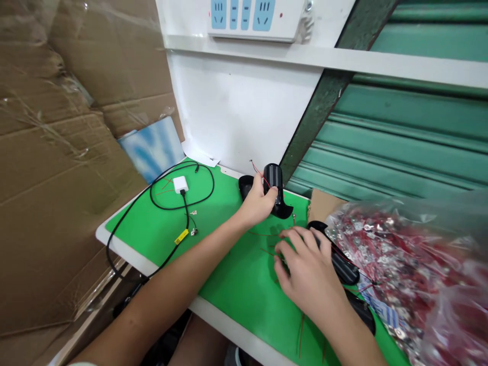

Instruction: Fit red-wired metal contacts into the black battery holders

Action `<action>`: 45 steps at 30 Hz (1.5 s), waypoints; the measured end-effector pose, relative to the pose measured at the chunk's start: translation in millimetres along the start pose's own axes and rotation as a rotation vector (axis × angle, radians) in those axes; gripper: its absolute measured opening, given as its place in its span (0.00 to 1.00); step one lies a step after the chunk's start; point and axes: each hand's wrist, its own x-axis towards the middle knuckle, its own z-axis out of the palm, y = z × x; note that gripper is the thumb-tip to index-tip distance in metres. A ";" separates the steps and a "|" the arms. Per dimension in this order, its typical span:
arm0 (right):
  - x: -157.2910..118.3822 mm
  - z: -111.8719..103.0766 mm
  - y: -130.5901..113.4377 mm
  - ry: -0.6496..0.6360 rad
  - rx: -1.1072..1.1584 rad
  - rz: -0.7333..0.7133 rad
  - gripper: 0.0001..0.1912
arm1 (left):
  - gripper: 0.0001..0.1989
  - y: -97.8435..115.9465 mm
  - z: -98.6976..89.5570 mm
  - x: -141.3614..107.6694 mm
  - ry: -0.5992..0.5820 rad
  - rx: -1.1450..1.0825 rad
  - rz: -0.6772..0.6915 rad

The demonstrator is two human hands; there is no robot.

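Note:
My left hand [260,202] is closed round a glossy black plastic shell [273,175] with a rounded, hollow end, raised above the green work surface. A thin red wire [257,169] with a small metal end stands up beside its thumb and fingers. Behind that hand lies another black shell [246,184]. My right hand [305,256] is over the surface with fingers apart and curved down, near loose thin wires [267,250]. What lies beneath its palm is hidden. Beside it are a black shell [345,267] with a red wire and a further black piece [364,311].
A clear plastic bag [396,254] full of red wires with metal tabs lies at the right. On the left, a black cable [152,190] loops round a white box [180,184]. Cardboard [57,168], a white panel and a green shutter [400,122] border the table. A power strip [251,20] hangs above.

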 end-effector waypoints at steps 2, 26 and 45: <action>-0.3 3.7 -3.0 -0.040 -0.015 -0.030 0.08 | 0.20 -2.4 -0.5 0.7 0.000 -0.006 0.002; 7.9 -25.8 38.6 0.223 0.797 0.398 0.08 | 0.25 17.3 8.7 -13.4 -0.129 -0.200 -0.251; 10.6 -24.7 51.7 0.422 1.232 0.710 0.17 | 0.30 11.1 23.7 -33.5 -0.510 -0.117 -0.473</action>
